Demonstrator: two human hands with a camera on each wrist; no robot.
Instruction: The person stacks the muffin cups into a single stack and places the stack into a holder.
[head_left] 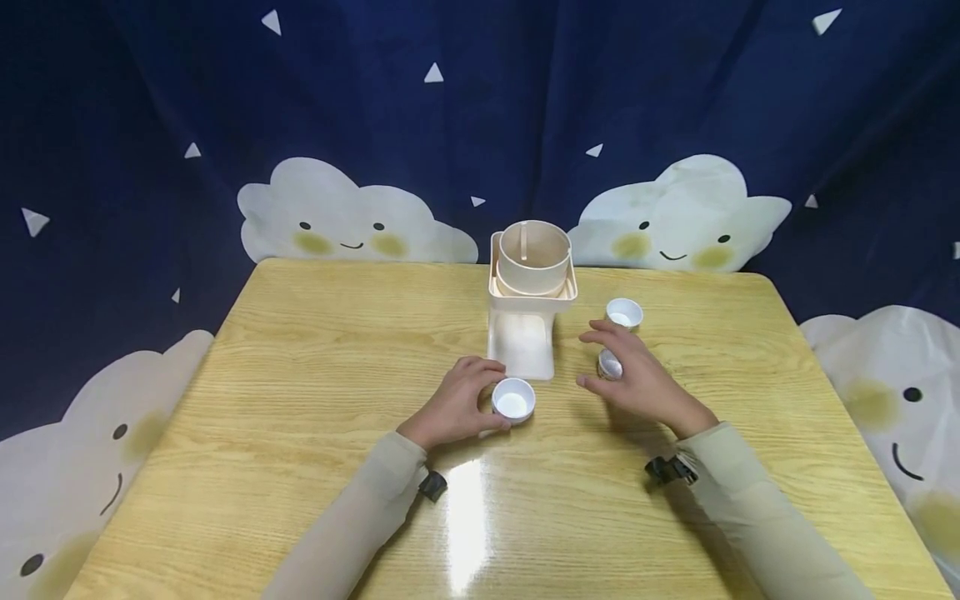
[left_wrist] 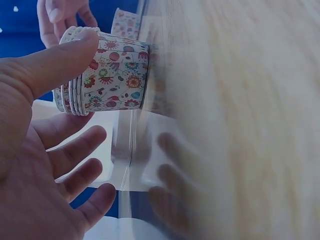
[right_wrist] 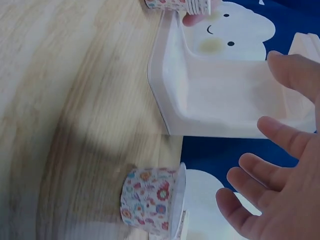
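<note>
My left hand [head_left: 461, 398] pinches a stack of nested paper cups [left_wrist: 115, 75] between thumb and index finger, close to the table's middle. The cups have white insides and a floral print outside, with several rims layered together. The other left fingers spread loosely beside the stack. My right hand [head_left: 633, 371] hovers with relaxed, parted fingers over a floral paper cup [right_wrist: 150, 200], partly hidden beneath it in the head view. A further white-lined cup [head_left: 624, 312] stands just beyond the right fingertips. Nothing is between the right fingers.
A cream plastic stand [head_left: 522, 346] with a round, open-topped holder [head_left: 534, 258] stands at the back middle, just beyond the left hand's cups. The wooden table [head_left: 337, 350] ends at a dark blue curtain [head_left: 510, 108] with cloud prints.
</note>
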